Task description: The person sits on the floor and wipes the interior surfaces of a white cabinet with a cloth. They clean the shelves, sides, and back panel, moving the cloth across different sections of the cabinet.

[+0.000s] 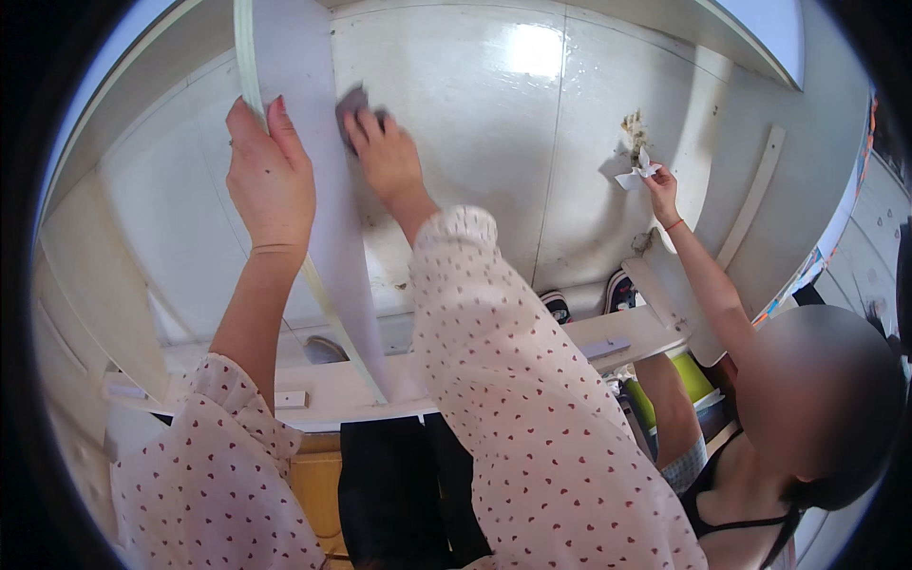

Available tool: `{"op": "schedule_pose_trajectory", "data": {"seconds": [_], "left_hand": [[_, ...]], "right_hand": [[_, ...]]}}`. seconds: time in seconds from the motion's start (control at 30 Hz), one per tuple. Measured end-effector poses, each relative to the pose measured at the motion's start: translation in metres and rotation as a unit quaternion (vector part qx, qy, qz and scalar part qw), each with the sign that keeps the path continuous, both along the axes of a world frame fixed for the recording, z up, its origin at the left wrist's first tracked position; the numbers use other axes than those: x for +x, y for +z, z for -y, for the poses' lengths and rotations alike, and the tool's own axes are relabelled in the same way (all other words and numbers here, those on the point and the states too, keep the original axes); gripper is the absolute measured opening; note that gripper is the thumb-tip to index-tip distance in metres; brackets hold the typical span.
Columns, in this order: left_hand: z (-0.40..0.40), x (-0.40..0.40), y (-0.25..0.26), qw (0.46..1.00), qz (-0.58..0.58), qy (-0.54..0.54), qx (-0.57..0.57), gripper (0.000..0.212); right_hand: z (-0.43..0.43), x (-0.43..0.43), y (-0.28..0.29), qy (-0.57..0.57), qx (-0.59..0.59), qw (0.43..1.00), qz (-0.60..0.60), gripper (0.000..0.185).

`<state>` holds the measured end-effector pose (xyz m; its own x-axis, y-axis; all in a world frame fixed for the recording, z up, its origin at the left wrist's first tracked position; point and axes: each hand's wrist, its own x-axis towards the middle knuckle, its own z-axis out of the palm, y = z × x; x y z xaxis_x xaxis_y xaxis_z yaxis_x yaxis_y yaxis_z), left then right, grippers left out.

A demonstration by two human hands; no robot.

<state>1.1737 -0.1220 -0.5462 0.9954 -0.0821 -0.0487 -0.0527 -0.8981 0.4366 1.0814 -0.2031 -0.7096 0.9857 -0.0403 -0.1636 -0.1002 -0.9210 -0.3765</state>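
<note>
My left hand [271,174] is wrapped around the pale front edge of an upright white panel [303,43], with the thumb on its right face. Under the fingers of my right hand [388,153] is a grey-brown cloth [350,117], pressed beside the right side of that panel, near where it meets the white tiles [456,121]. The right hand and the cloth look slightly blurred. I cannot tell whether the cloth touches the panel, the tiles or both.
At right, another person's hand [662,192] holds a white tissue [638,173] by a brown, dirty patch [633,128] on the tiles. Across the front runs a white rail [406,374] with a small white block [291,400]. Dark shoes [620,288] show beyond it.
</note>
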Motion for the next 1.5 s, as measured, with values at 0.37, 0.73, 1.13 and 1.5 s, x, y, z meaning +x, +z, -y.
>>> {"op": "schedule_pose_trajectory", "data": {"seconds": [0.37, 0.73, 1.13, 1.5], "left_hand": [[0.003, 0.004, 0.001, 0.999, -0.037, 0.013, 0.026, 0.031], [0.0, 0.006, 0.001, 0.999, -0.036, -0.004, -0.001, 0.03], [-0.003, 0.008, 0.002, 0.999, 0.003, -0.014, 0.038, 0.027], [0.005, 0.006, 0.009, 0.998, -0.063, 0.012, 0.007, 0.037]], "right_hand": [[0.025, -0.128, 0.037, -0.011, 0.131, 0.979, -0.158, 0.06], [-0.019, -0.075, 0.016, 0.05, 0.052, 0.995, -0.071, 0.044], [0.006, -0.068, 0.058, -0.223, 0.224, 0.948, -0.03, 0.042], [0.013, 0.168, -0.016, -0.136, 0.101, 0.984, -0.055, 0.057]]}}
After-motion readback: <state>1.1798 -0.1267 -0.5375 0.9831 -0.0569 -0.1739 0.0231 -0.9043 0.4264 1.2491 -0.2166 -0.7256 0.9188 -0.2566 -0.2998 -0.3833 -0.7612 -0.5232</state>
